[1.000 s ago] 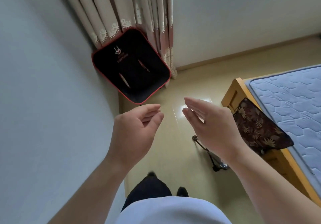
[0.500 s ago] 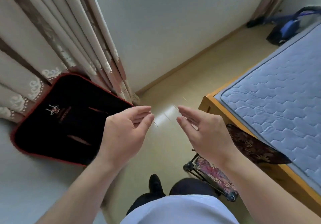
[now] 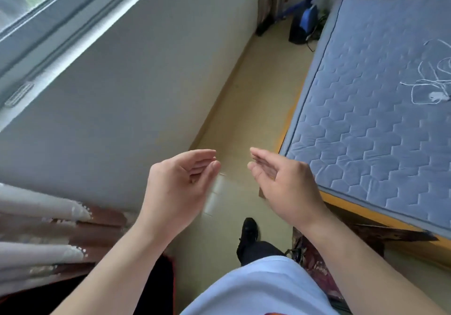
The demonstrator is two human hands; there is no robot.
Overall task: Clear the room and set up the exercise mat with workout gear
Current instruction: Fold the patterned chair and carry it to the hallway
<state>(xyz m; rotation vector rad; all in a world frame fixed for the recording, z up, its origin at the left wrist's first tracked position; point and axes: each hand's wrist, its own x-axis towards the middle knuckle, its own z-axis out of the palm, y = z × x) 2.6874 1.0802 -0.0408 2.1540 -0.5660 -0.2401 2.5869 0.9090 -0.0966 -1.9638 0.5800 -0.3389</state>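
My left hand (image 3: 180, 187) and my right hand (image 3: 283, 185) are raised in front of me over the narrow strip of yellow floor (image 3: 256, 99), palms facing each other, fingers loosely curved and apart, holding nothing. A black folded chair with a red edge (image 3: 161, 288) shows partly at the lower left behind my left forearm. A floral-patterned folding seat (image 3: 314, 266) leans at the bed's corner below my right forearm. No exercise mat is in view.
A bed with a blue-grey quilted mattress (image 3: 380, 109) on a wooden frame fills the right; a white cord (image 3: 429, 85) lies on it. Curtains (image 3: 46, 234) hang at the left under a window (image 3: 36, 2). A blue and black device (image 3: 305, 24) stands at the far end.
The view has swung right along the wall: the black chair slid to the lower left, and the far end of the room came into sight. Both hands stay raised and empty.
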